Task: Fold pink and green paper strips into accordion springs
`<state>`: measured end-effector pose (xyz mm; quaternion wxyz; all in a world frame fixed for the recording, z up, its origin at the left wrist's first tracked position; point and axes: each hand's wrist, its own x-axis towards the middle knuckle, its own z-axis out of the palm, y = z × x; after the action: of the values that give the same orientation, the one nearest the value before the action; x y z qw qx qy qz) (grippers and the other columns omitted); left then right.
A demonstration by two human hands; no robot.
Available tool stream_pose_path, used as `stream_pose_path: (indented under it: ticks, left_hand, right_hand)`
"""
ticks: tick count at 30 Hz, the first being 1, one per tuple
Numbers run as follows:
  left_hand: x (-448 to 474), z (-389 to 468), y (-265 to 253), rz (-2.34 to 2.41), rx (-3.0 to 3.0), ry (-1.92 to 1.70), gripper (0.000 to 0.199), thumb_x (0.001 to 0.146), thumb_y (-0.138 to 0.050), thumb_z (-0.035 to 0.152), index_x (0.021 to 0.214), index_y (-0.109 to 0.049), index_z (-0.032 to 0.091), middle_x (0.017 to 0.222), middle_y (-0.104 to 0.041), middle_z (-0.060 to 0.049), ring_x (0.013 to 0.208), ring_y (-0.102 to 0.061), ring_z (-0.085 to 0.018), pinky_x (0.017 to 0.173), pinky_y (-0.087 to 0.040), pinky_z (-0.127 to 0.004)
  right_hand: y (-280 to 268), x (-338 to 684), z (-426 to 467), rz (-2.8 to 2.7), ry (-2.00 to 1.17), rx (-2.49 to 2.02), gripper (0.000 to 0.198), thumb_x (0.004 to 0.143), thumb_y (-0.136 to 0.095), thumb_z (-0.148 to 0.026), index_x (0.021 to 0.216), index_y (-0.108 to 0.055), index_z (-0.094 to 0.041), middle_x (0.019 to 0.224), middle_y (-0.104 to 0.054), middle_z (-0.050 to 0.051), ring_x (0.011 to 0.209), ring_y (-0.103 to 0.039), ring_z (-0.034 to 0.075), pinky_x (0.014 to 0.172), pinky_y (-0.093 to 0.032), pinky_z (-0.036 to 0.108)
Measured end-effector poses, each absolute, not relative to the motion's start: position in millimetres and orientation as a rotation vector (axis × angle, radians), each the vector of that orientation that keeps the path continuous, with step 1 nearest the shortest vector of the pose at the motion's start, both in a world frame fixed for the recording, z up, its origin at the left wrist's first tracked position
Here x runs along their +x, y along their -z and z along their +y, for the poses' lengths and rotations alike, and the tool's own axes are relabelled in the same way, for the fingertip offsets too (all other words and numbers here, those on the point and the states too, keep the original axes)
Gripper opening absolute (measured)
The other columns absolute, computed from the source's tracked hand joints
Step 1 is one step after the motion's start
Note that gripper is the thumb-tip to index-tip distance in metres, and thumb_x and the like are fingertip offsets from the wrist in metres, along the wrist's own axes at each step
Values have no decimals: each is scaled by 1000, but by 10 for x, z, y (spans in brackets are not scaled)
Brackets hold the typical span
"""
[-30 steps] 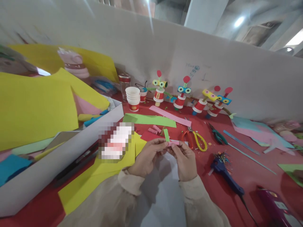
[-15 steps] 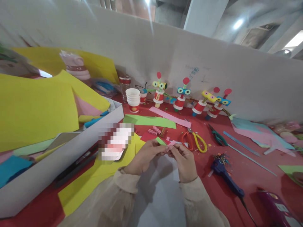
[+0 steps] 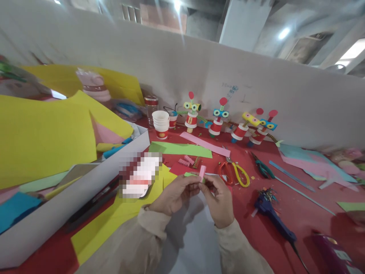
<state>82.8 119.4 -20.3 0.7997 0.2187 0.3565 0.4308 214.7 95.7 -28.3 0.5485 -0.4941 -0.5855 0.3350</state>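
Over a white sheet (image 3: 194, 236), my two hands meet fingertip to fingertip on narrow paper strips. My left hand (image 3: 177, 193) is closed on a green paper strip (image 3: 189, 174), of which only a short end shows. My right hand (image 3: 220, 198) pinches a pink paper strip (image 3: 202, 172), which stands up between the fingers. The strips meet at the fingertips; the fingers hide how they overlap. Just beyond lie pink and brown-green folded paper springs (image 3: 188, 160), and right of them red-and-yellow-handled scissors (image 3: 241, 174).
Several paper-cup figures (image 3: 216, 127) stand along the back wall, beside stacked paper cups (image 3: 161, 123). A white box (image 3: 85, 194) of coloured paper is at left. Right are pliers (image 3: 261, 167), a glue gun (image 3: 273, 219) and another person's hand (image 3: 357, 217). Green (image 3: 182, 149) and pink strips lie ahead.
The pink strip has turned from lying across the fingertips to standing upright. My right hand has shifted slightly left and lower. My left hand stays at the strips.
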Motion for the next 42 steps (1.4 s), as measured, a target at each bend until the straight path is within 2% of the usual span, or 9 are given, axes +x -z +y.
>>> stream_pose_path:
  ticks: [6,13,20,23,27,33,38,42]
  left_hand:
    - [747,1200,202,692,567,-860,12,64,-73,19,72,-64,17,65,-57,2,62,-54,-8,69,-44,-24]
    - [775,1204,243,610,623,-924,17,66,-71,18,81,-64,17,72,-57,2,62,-52,-6,69,-43,-22]
    - [780,1178,190,556,624,-881,19,68,-70,16,84,-61,17,76,-57,1,66,-52,-7,73,-43,-23]
    - [772,1177,177,577,611,-880,20,67,-71,17,84,-60,17,77,-58,1,67,-54,-8,76,-43,-25]
    - [776,1183,208,570,594,-914,16,68,-70,16,80,-60,16,72,-57,3,62,-52,-6,72,-43,-23]
    - [809,1160,201,521,529,-898,14,66,-70,13,72,-58,16,65,-54,4,62,-55,-7,73,-43,-23]
    - [828,1171,164,700,643,-1082,21,64,-72,14,76,-55,17,65,-58,4,57,-54,-6,60,-40,-19]
    - [811,1203,167,769,749,-1099,21,63,-71,14,79,-57,16,65,-61,2,60,-57,-9,64,-42,-22]
  right_hand:
    - [242,2187,951,-1500,-686,-1164,15,71,-66,-19,84,-70,-25,84,-62,5,76,-56,18,66,-45,29]
    - [231,2167,944,-1512,-709,-1121,18,70,-66,-18,88,-68,-24,88,-61,5,79,-56,19,68,-46,29]
    - [182,2178,925,-1606,-599,-1119,9,73,-62,-17,78,-67,-22,85,-61,5,78,-56,19,67,-46,28]
    - [209,2178,927,-1625,-559,-1128,9,76,-59,-18,81,-66,-21,86,-60,6,80,-56,19,67,-47,28]
    - [241,2177,931,-1609,-556,-1125,12,76,-61,-20,87,-65,-21,90,-60,6,82,-57,18,67,-47,27]
    - [225,2161,907,-1604,-468,-1137,7,77,-61,-21,82,-66,-21,87,-61,6,80,-57,18,67,-48,28]
    - [312,2143,940,-1459,-574,-1212,19,74,-65,-25,92,-66,-21,89,-62,6,78,-59,17,64,-49,27]
    - [366,2159,976,-1392,-796,-1206,22,76,-62,-30,96,-66,-21,85,-64,5,68,-59,16,59,-50,28]
